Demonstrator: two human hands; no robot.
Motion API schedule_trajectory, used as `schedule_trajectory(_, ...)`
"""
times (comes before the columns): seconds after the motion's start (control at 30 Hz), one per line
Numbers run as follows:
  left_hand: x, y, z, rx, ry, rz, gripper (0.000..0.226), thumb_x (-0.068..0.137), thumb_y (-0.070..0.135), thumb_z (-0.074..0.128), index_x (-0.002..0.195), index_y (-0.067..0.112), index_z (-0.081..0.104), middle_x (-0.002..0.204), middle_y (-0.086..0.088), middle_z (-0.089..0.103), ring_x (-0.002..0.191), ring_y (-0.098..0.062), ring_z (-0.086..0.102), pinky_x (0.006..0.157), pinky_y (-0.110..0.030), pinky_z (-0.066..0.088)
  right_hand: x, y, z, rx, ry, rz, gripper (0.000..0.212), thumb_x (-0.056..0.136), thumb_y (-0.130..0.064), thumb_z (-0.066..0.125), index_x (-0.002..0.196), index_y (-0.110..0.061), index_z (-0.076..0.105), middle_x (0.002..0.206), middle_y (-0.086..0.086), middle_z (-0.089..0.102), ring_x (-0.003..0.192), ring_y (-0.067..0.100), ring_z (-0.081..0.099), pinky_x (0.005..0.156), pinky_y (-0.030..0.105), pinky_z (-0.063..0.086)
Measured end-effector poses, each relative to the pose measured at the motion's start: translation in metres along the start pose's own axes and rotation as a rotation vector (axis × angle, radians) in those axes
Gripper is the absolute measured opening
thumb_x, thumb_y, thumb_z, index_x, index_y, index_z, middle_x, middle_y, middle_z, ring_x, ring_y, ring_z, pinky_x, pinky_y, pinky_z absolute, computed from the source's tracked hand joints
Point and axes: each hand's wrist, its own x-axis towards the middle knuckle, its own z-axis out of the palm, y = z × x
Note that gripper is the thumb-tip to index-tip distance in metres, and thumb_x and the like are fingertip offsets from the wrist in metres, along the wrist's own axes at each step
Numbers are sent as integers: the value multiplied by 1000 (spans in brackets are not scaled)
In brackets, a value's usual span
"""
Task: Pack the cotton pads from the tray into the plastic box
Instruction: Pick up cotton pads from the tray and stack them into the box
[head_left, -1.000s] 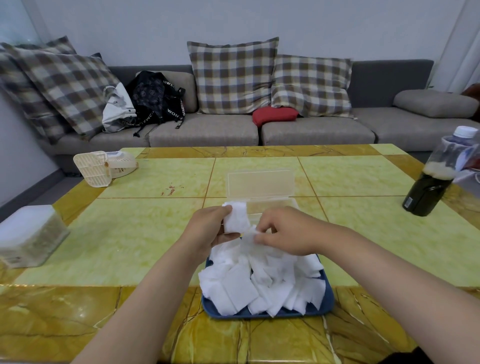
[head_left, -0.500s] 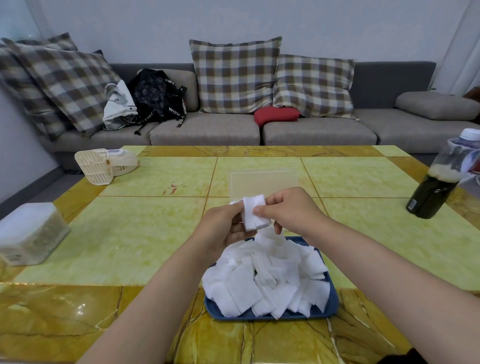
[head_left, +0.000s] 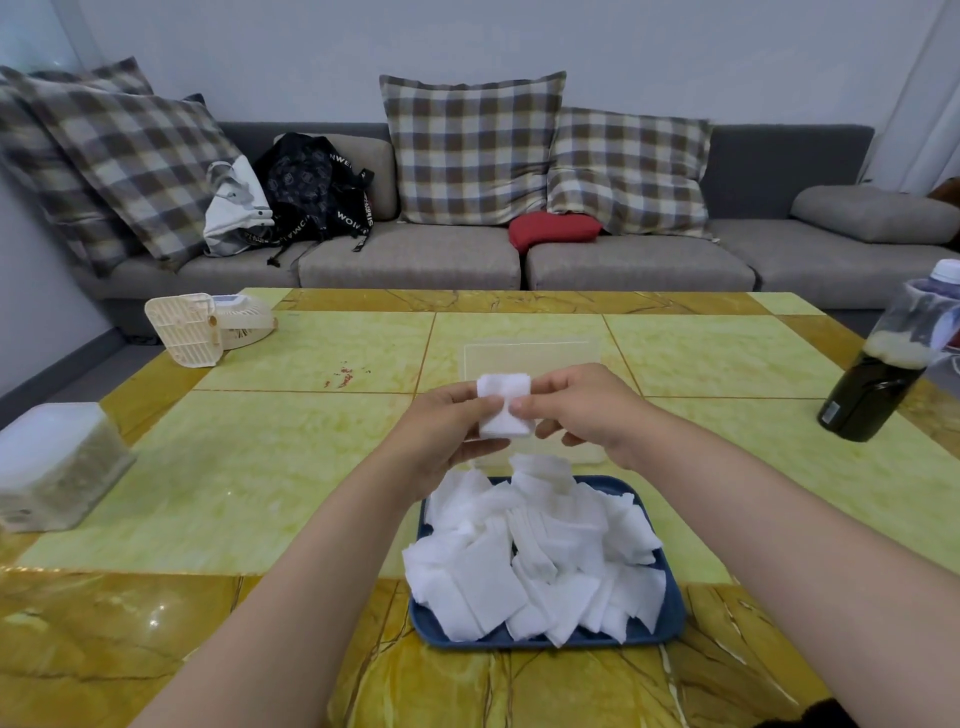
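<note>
A blue tray (head_left: 670, 618) near the table's front edge holds a loose heap of white square cotton pads (head_left: 524, 551). Just behind it stands a clear plastic box (head_left: 530, 356) with its lid raised; my hands hide most of its body. Above the gap between tray and box, my left hand (head_left: 441, 431) and my right hand (head_left: 582, 410) hold a small stack of cotton pads (head_left: 504, 405) between them. Both thumbs press on the stack's front face and the fingers curl behind it.
A dark bottle (head_left: 878, 379) with a plastic bag over its top stands at the right. A white-lidded container (head_left: 52, 462) sits at the left edge and a cream desk fan (head_left: 202, 332) at the far left. A grey sofa (head_left: 415, 260) lies beyond the table.
Both hands rose from the heap on the tray with a few pads, then squared them into a flat stack held upright in front of the box.
</note>
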Motion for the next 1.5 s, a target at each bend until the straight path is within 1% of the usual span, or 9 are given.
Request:
schedule_trajectory(0.23,39,2,-13,681,391,297,17,96,20,61,109,17,72,95,5,72,84,-14,68,73,-26,51,49,4,-6,-46,292,-33,6,91,-15,66,96,-15,70,95,3,73,75,23,75,66,36,58)
schedule_trajectory(0.4,56,-21,-24,1059,289,289,23,96,23,64,117,20,73,117,2,62,109,-15,56,86,-24,41,70,20,8,-476,214,-86,16,81,-15,72,82,1,74,74,7,70,69,23,63,60,28,50)
schedule_trajectory(0.53,59,-31,-32,1074,241,283,27,94,22,67,121,18,71,107,7,49,112,-17,56,87,-19,37,83,19,22,-639,155,-58,20,78,-15,72,73,5,69,78,21,70,72,32,68,60,35,55)
schedule_trajectory(0.73,61,-34,-33,1048,250,303,26,94,22,66,119,18,71,119,1,62,103,-11,58,84,-19,39,79,15,42,-806,222,45,26,80,-25,69,63,-15,52,62,-1,52,53,19,50,47,23,35)
schedule_trajectory(0.87,57,-32,-35,990,261,295,26,96,21,62,120,19,71,123,2,68,109,-12,63,86,-20,44,80,13,50,-442,82,120,32,80,-41,72,75,-10,77,68,-4,75,68,22,71,66,32,60)
schedule_trajectory(1.07,57,-36,-33,1061,248,416,29,98,13,59,124,18,69,126,1,62,119,-16,55,93,-18,36,79,11,40,-191,34,285,25,92,-15,51,94,-10,75,84,2,79,69,20,66,59,26,42)
schedule_trajectory(1.23,57,-38,-31,1183,192,492,26,99,21,58,121,16,71,121,0,61,119,-18,48,89,-19,32,82,18,43,-197,-60,234,15,85,-15,66,75,-8,74,80,4,75,75,22,67,74,32,51)
schedule_trajectory(1.37,57,-38,-32,1257,167,458,28,100,22,55,123,16,71,123,0,61,122,-19,47,93,-25,39,82,22,40,-200,-77,145,24,90,-4,56,98,-1,78,86,7,76,90,22,70,97,43,56)
schedule_trajectory(1.5,51,-30,-26,1262,168,470,31,101,22,54,129,17,66,128,-1,59,126,-18,45,94,-25,38,71,22,22,-331,0,-21,34,93,-1,50,106,-13,79,102,0,76,92,13,66,89,30,54)
